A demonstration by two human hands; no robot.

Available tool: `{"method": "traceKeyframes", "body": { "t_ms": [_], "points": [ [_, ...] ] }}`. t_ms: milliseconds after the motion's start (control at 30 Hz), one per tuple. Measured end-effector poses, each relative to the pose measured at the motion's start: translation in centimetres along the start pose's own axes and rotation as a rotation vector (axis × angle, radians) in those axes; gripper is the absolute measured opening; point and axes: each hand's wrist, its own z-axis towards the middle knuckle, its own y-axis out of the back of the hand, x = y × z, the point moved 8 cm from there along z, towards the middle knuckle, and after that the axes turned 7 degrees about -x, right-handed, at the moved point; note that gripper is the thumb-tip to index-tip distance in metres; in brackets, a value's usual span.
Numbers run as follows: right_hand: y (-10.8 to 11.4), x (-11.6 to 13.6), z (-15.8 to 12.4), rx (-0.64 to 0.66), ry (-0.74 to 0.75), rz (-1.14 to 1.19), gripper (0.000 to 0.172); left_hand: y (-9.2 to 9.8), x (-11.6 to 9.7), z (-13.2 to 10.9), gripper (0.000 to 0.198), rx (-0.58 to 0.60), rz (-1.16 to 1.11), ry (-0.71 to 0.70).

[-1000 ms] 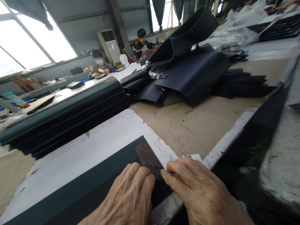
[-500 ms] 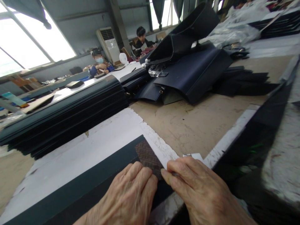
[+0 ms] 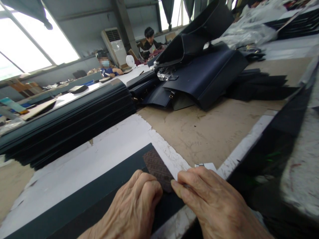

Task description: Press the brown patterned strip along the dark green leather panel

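Observation:
My left hand [image 3: 132, 202] presses down with curled fingers on a dark green leather panel [image 3: 94, 189], which lies on a white paper-covered board [image 3: 104, 152]. A brown patterned leather patch [image 3: 158, 169] sits on the panel's end, between my hands. Its lower corner is hidden by my fingers. My right hand [image 3: 211, 202] pinches at the patch's right edge, with the thumb and fingertips close together. A small white paper scrap [image 3: 205, 167] lies just beyond those fingers.
A tall stack of dark panels [image 3: 67, 122] lies left of my hands. Navy leather bags [image 3: 204, 71] are piled on the tan worktop [image 3: 199, 139] ahead. A dark sheet [image 3: 269, 149] runs along the right. Two co-workers [image 3: 106, 64] [image 3: 149, 41] sit at the far end.
My left hand's fingers have curled a little and drawn slightly left. My right hand stays at the patch's edge. The view has tilted slightly.

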Motion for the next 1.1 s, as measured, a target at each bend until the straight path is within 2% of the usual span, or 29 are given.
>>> {"method": "traceKeyframes", "body": {
  "t_ms": [100, 233, 367, 533, 667, 767, 900, 1100],
  "points": [
    [0.1, 0.0, 0.1, -0.028, 0.008, -0.007, 0.04, 0.5, -0.6, 0.0, 0.016, 0.011, 0.042, -0.043],
    [0.4, 0.1, -0.1, -0.03, 0.016, 0.004, 0.043, 1.0, -1.7, 0.3, 0.027, 0.08, 0.104, -0.124],
    [0.3, 0.1, -0.3, -0.005, 0.009, 0.019, 0.044, 0.2, -1.6, 0.6, 0.031, 0.167, 0.17, -0.114],
    [0.3, -0.1, -0.3, -0.064, -0.003, 0.047, 0.043, -0.3, -1.1, 0.6, 0.035, 0.185, 0.176, -0.085],
    [0.0, -0.2, -0.3, -0.031, -0.027, 0.062, 0.041, -0.3, -0.3, 0.2, 0.032, 0.115, 0.064, -0.04],
    [0.1, -0.2, -0.3, -0.04, -0.034, 0.055, 0.041, -0.1, -0.1, -0.2, 0.022, 0.042, -0.025, -0.059],
    [-0.1, -0.2, -0.3, -0.032, -0.036, 0.06, 0.041, 0.7, -0.3, -0.2, 0.015, -0.052, -0.023, -0.094],
    [-0.2, -0.4, -0.5, -0.035, -0.01, 0.02, 0.043, 0.7, -0.3, -0.3, 0.017, -0.045, -0.145, -0.136]
  ]
}}
